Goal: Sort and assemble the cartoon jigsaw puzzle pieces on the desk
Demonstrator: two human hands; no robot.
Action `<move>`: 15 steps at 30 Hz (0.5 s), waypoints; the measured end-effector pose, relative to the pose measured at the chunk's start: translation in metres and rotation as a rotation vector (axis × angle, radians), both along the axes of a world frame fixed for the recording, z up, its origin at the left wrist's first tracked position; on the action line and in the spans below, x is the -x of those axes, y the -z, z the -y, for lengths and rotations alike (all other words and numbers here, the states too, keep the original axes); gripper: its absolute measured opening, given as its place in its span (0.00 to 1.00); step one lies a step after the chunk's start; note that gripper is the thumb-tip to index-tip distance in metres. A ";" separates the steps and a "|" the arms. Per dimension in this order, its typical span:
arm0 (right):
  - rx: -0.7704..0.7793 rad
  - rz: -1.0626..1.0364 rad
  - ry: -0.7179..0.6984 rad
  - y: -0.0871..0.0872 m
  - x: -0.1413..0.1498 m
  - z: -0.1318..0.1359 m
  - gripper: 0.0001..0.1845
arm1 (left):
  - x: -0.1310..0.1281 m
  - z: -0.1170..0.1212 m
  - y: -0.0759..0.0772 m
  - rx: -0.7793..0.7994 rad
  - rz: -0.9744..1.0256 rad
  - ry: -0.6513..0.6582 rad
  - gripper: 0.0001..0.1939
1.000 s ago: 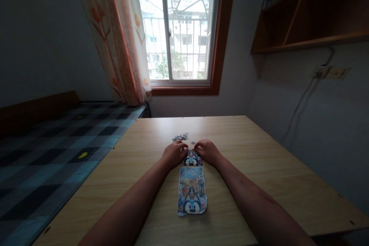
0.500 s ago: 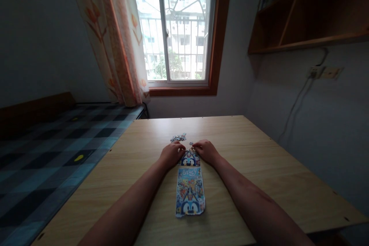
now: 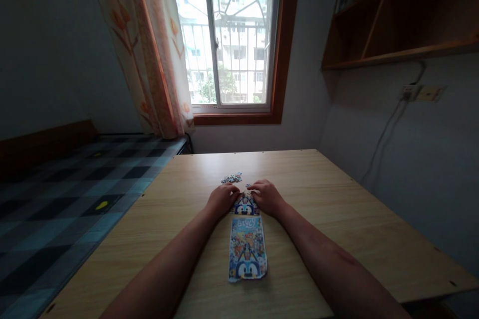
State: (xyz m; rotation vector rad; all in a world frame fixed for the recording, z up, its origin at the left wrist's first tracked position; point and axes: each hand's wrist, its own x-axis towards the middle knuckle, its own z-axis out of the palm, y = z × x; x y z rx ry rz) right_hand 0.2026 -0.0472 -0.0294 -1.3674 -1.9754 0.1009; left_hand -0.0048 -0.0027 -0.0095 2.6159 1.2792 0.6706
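A partly joined jigsaw puzzle (image 3: pixel 246 208) with a blue cartoon dog's face lies flat on the wooden table. My left hand (image 3: pixel 223 198) rests at its upper left edge, fingers curled and tips pressed together. At the upper right edge, my right hand (image 3: pixel 266 196) is closed too, its fingertips low over the puzzle's top. Whatever either hand pinches is too small or hidden to tell. Just below the puzzle lies a printed picture sheet (image 3: pixel 247 248) with the same dog and the word "Bluey". A loose puzzle piece (image 3: pixel 248 186) lies beside my right fingertips.
A small heap of loose puzzle pieces (image 3: pixel 232 178) lies beyond my left hand. The wooden table (image 3: pixel 318 239) reaches toward the window (image 3: pixel 239 40). A bed with a checked cover (image 3: pixel 75 214) stands along the left side. Wooden shelves (image 3: pixel 374 60) hang at upper right.
The view has turned slightly right. My right hand has shifted a little over the puzzle's top edge, now partly covering the loose piece. My left hand stays at the left edge.
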 end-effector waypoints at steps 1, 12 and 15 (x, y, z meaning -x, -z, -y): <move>0.001 0.010 -0.005 -0.001 0.001 0.001 0.14 | 0.000 -0.001 0.001 -0.005 0.002 0.005 0.11; 0.106 0.144 -0.005 -0.004 0.004 0.005 0.16 | 0.001 -0.004 0.004 -0.020 0.002 0.019 0.11; 0.145 0.156 0.004 -0.003 0.004 0.005 0.17 | 0.001 -0.003 0.003 -0.015 0.003 0.024 0.11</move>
